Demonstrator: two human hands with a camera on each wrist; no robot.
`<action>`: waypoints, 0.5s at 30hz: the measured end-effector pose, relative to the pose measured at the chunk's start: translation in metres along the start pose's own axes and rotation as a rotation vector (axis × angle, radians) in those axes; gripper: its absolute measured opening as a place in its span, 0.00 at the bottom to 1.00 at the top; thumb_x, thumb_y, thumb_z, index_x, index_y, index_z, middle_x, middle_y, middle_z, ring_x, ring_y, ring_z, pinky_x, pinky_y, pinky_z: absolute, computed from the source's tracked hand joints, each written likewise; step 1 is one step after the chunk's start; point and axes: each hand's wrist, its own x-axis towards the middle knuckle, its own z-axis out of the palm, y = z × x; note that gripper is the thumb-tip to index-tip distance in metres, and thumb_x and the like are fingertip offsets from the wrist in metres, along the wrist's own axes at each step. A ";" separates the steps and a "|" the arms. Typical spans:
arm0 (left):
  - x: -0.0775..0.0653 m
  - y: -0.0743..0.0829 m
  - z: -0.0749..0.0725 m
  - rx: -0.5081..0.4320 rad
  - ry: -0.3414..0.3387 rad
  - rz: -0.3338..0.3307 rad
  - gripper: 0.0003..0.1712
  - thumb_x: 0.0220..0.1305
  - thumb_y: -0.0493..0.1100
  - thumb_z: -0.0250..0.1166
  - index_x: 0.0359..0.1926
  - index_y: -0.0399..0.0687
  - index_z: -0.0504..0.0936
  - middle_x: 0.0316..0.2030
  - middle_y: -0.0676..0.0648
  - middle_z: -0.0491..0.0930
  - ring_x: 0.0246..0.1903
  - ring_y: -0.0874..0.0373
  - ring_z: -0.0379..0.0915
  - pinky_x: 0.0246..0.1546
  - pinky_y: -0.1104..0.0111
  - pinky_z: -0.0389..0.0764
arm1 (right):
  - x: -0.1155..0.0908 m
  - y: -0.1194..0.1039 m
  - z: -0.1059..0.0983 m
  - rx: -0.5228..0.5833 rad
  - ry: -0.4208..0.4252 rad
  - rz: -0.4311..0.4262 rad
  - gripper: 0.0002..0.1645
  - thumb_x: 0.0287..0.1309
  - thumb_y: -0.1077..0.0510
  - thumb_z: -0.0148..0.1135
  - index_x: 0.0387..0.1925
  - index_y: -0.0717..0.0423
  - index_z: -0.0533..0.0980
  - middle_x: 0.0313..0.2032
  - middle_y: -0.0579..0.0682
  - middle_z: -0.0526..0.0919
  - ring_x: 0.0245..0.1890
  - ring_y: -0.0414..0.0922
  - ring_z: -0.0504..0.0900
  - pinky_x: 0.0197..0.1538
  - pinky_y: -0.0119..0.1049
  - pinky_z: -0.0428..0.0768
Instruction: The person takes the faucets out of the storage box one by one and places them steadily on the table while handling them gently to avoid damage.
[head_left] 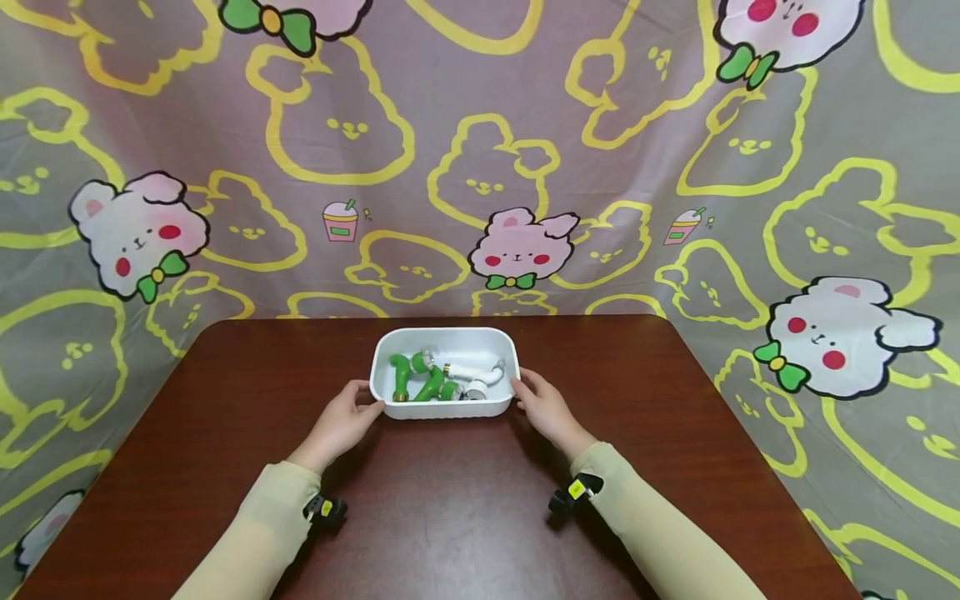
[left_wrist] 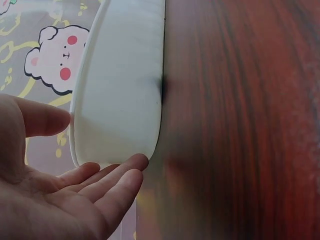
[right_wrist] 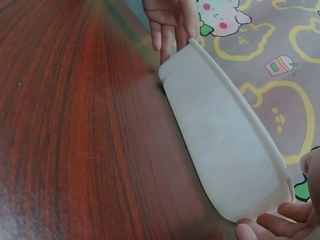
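A white plastic bin (head_left: 450,410) sits at the far middle of the table, between both hands. Inside it lie several curved green pipe pieces (head_left: 401,375) with brass or silvery ends, and a white bent pipe piece (head_left: 468,372) with a brass-coloured end. My left hand (head_left: 341,425) holds the bin's left end, thumb at the rim and fingers against the end wall (left_wrist: 117,100). At the right end, my right hand (head_left: 547,410) grips it likewise, its fingertips (right_wrist: 245,231) on the lower corner. The bin's underside is hidden.
The dark red-brown wooden table (head_left: 465,500) spreads out around the bin. Behind it and at both sides hangs a patterned curtain (head_left: 420,108) with cartoon animals. A small black camera (head_left: 326,510) is strapped to each sleeved wrist.
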 end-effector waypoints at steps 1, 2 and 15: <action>-0.001 0.000 0.000 -0.003 -0.002 0.002 0.27 0.75 0.42 0.59 0.66 0.29 0.67 0.60 0.26 0.77 0.58 0.36 0.81 0.56 0.51 0.80 | 0.000 0.000 0.000 -0.005 0.003 0.002 0.29 0.76 0.50 0.54 0.71 0.62 0.70 0.58 0.64 0.83 0.50 0.57 0.87 0.57 0.48 0.84; -0.001 0.001 0.001 -0.005 -0.004 0.005 0.27 0.75 0.42 0.59 0.66 0.29 0.67 0.60 0.26 0.77 0.58 0.36 0.81 0.56 0.51 0.80 | -0.001 0.001 -0.001 -0.012 0.006 0.000 0.29 0.76 0.50 0.54 0.71 0.62 0.70 0.57 0.64 0.84 0.50 0.57 0.87 0.57 0.48 0.84; -0.008 0.001 0.006 0.012 -0.004 0.048 0.26 0.74 0.41 0.60 0.64 0.27 0.67 0.58 0.27 0.79 0.56 0.38 0.83 0.57 0.51 0.81 | -0.008 0.002 -0.005 -0.047 0.017 -0.015 0.28 0.76 0.53 0.54 0.70 0.63 0.71 0.58 0.64 0.83 0.48 0.57 0.87 0.54 0.45 0.84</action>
